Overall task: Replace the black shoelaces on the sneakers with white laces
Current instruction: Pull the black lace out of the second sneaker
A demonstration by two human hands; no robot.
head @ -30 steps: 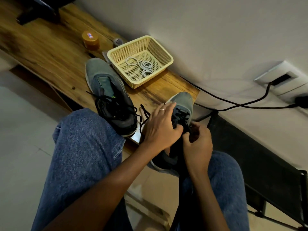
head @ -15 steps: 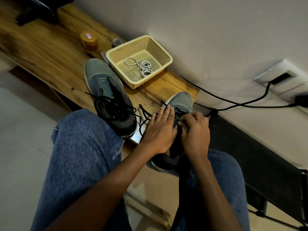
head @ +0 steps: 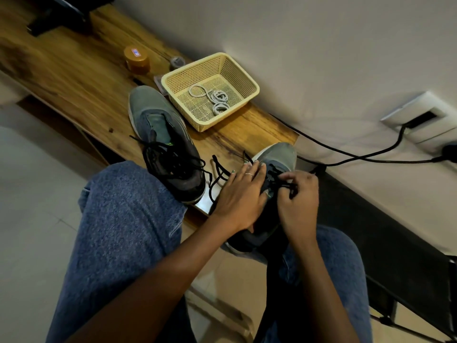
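Head view, contents as seen from above the seated person's denim-clad knees.

Item: grey fabric sneaker with dark heel (head: 274, 194), toe resting on the end of the wooden plank tabletop (head: 74, 78), heel down toward the lap, between the two hands. Black shoelace (head: 284, 180) partly threaded in its eyelets; loose black ends trail left over the table edge.

Item: left hand (head: 243, 196), ring on one finger, lying flat on the sneaker's left side, fingers straight and together, pressing it steady.

Item: right hand (head: 298, 199), fingers curled, fingertips pinching a strand of the black shoelace above the tongue.

Item: second grey fabric sneaker (head: 165, 142), lying on the tabletop left of the first, well apart from both hands, its heel overhanging the near edge beside the left knee. Its own tangled black lace (head: 173, 157) sits loosened over the tongue.

Item: cream perforated plastic basket (head: 244, 78), rectangular, on the tabletop against the wall, just beyond the second sneaker's toe. Inside: coiled white laces (head: 215, 100), lying on the basket floor.

Item: small round orange-brown lidded jar (head: 136, 60), left of the basket, with a small grey roll (head: 177, 62) beside it.

Item: black cable (head: 346, 154) running along the wall to a white wall socket plate (head: 420, 120) at right.
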